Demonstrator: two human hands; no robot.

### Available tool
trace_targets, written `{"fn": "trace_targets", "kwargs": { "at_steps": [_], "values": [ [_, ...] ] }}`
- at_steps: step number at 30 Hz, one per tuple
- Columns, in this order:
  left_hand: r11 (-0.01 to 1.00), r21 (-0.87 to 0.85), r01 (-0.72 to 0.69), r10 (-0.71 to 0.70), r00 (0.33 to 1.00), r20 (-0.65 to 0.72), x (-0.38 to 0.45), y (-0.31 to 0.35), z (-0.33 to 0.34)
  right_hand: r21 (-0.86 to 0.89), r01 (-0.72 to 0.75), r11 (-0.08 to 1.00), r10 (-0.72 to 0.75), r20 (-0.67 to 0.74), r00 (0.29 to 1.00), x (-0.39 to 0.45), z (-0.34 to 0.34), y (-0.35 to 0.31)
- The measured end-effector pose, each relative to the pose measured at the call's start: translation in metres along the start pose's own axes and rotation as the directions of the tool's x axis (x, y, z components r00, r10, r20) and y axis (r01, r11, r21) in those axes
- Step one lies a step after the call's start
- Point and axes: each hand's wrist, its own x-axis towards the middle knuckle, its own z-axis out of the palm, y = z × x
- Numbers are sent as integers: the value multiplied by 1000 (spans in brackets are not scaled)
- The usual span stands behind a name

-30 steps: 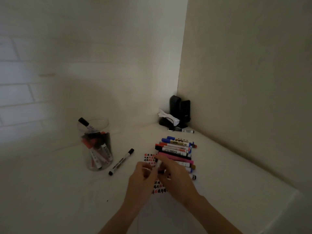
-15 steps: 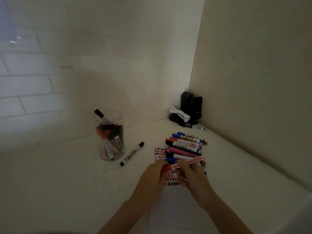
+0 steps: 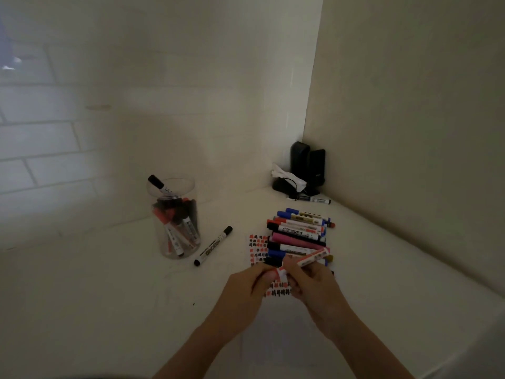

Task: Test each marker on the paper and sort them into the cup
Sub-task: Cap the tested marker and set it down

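Both hands meet at 6 o'clock over the white paper sheet w/ red-black test scribbles (image 3: 258, 248): left hand (image 3: 247, 287) pinches the near end of a red-and-white whiteboard marker (image 3: 308, 259), right hand (image 3: 314, 280) curls round its barrel. Just behind, a row of mixed-colour markers (image 3: 299, 232) lies side by side. At 10 o'clock a clear plastic cup (image 3: 175, 217) holds several markers; a black-capped white marker (image 3: 213, 246) lies beside it. Black upright device (image 3: 307, 165) w/ white cloth in the 1 o'clock corner. White tabletop (image 3: 109, 296), pale walls, dim light.
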Motion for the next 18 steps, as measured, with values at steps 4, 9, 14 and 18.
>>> {"fn": "trace_targets", "kwargs": {
  "at_steps": [4, 9, 14, 18],
  "values": [
    [741, -585, 330, -381, 924, 38, -7, -5, -18, 236, -184, 954, 142, 187, 972, -12, -13, -8],
    [430, -843, 323, -465, 880, 100, -5, 1, -28, -180, -94, 979, 150, 331, 932, -19, -5, -13],
    [482, -844, 237, -369, 928, 50, -5, 16, -24, -486, 281, 827, -152, 288, 946, -20, 23, -16],
    [424, -889, 173, -389, 921, -6, -1, 22, -26, -580, 414, 702, -353, 221, 909, -24, 26, -14]
  ]
}}
